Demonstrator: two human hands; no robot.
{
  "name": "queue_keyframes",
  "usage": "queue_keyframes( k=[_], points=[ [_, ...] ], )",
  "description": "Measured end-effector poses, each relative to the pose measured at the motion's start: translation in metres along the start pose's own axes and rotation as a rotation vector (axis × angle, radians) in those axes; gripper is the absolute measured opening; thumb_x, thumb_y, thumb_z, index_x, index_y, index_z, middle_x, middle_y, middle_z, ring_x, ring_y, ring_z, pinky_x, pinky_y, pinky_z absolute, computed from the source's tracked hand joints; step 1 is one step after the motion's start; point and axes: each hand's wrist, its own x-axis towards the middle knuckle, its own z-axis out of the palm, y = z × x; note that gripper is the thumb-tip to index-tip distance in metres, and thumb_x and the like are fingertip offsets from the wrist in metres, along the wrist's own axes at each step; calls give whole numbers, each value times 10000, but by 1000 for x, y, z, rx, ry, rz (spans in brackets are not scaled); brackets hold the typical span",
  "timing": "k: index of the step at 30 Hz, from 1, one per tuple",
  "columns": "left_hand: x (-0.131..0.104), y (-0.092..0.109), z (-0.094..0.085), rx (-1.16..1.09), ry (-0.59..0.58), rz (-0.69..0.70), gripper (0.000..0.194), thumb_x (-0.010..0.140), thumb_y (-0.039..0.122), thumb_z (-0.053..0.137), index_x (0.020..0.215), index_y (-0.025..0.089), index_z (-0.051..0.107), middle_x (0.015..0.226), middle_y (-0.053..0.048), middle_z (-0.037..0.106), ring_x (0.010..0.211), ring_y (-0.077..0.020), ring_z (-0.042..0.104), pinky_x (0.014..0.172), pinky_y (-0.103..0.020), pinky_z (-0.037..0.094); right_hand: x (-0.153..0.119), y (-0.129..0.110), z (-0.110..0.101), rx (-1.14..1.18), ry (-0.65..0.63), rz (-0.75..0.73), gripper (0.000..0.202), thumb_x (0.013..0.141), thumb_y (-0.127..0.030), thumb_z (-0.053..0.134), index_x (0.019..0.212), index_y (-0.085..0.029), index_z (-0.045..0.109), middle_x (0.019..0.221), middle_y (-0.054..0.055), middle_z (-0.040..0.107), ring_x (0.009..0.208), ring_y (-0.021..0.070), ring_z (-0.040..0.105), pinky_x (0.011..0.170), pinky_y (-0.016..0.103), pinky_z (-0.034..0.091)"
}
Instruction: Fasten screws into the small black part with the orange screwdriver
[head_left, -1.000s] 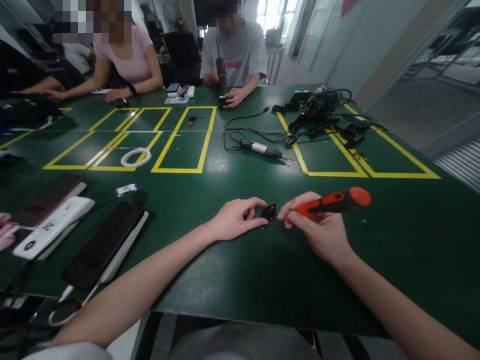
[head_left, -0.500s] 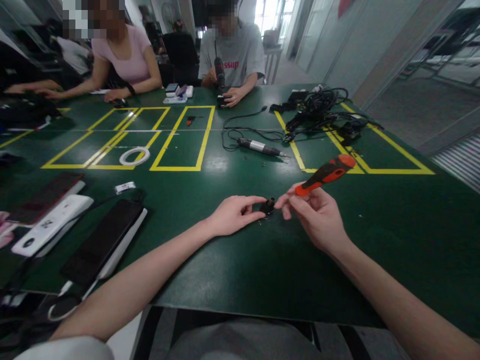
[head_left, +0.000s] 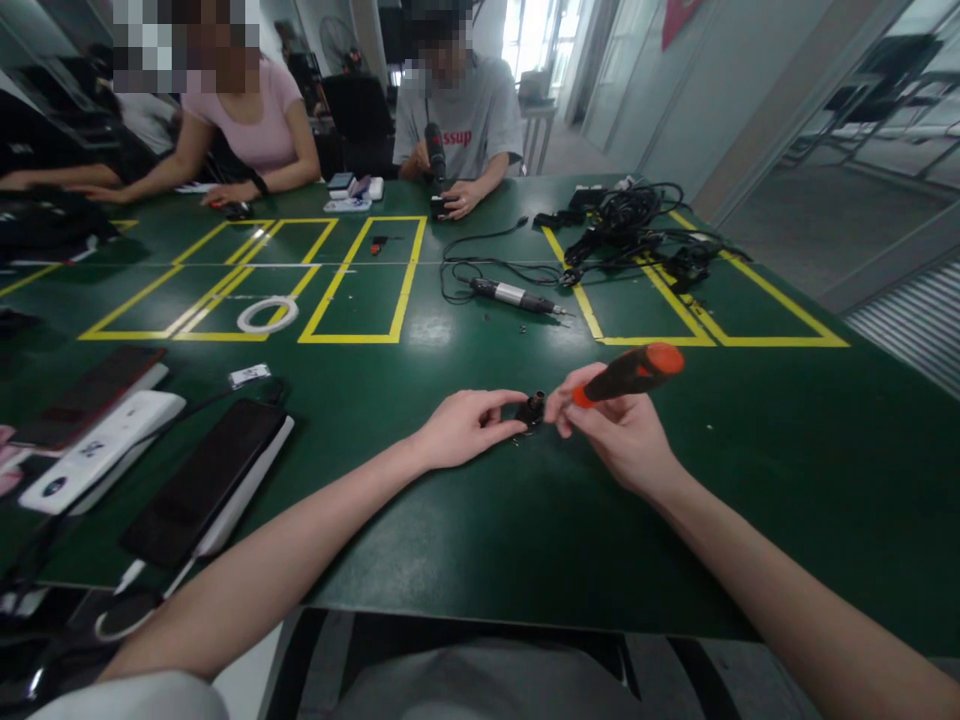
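Observation:
My left hand pinches a small black part against the table, thumb and forefinger on its left side. A short, brownish cylinder sticks up from that part, which is too small to name. In my right hand is a screwdriver with an orange and black handle. The handle tilts up to the right, its orange end towards me. My fingers hide the blade and its tip. The right fingertips are close beside the black part; whether they touch it I cannot tell.
An electric screwdriver with its cable lies ahead, near tangled black cables. A white ring sits among yellow tape outlines. At left are a phone on a power bank and a white device. Across the table a co-worker holds a power tool.
The screwdriver handle has swung down and left, its orange end turning more towards me. My right hand has shifted slightly left. My left hand keeps its pinch on the black part.

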Motion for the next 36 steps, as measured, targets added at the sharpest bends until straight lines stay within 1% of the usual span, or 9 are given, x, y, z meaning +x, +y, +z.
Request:
queue_keyframes(
  k=[3,8,12,15,18,23,28,33,36],
  points=[
    [0,0,0,3,-3,2,425,967,390,664,1346,199,683,680,55,562,609,-98,471,621,-222,328,0,2,-1,-56,11,-6,248,834,-428,862,822,-212,741,765,26,757,578,123,605,579,267,518],
    [0,2,-2,0,-13,7,427,972,382,661,1349,184,681,673,58,558,604,-96,467,625,-223,323,2,0,1,-26,5,13,288,896,-506,780,877,-219,764,811,43,768,567,132,610,579,291,524],
    [0,3,-2,0,-13,3,429,971,394,660,1345,187,686,679,52,560,611,-100,472,620,-224,319,1,0,2,-43,38,4,301,834,-494,842,937,-229,741,747,22,750,561,145,612,561,294,527],
    [0,3,-1,2,-1,1,435,964,408,668,1340,191,692,679,48,559,614,-102,468,615,-223,315,0,1,2,-100,79,7,321,807,-497,863,808,-219,703,686,13,730,543,139,597,567,292,526],
    [0,2,-1,0,-9,13,432,973,401,659,1348,188,685,673,52,555,611,-99,460,617,-223,316,0,0,3,-135,70,-9,326,804,-487,867,738,-206,714,802,41,760,543,120,579,556,286,518],
    [0,1,-1,-3,0,23,414,970,384,670,1334,187,692,665,59,538,607,-94,461,616,-222,319,-1,-3,6,-144,60,7,301,857,-513,813,836,-214,782,756,36,738,555,129,591,563,290,525],
    [0,1,-1,-4,-7,17,428,970,380,669,1348,181,683,673,59,544,607,-93,467,619,-223,321,-2,-3,6,-82,53,5,317,865,-518,807,999,-236,748,795,27,764,579,141,624,584,296,551],
    [-1,3,-1,-4,-4,12,420,970,395,666,1335,189,691,662,59,542,601,-94,456,613,-223,311,-3,-5,6,-151,87,-4,296,834,-483,845,819,-220,710,779,29,752,554,130,594,559,289,540],
    [-1,3,-1,-8,-7,13,417,971,392,662,1333,188,693,652,59,537,599,-97,451,613,-225,310,-2,-7,6,-178,85,2,296,826,-495,847,811,-217,746,785,36,736,545,127,574,547,294,528]
  ],
)
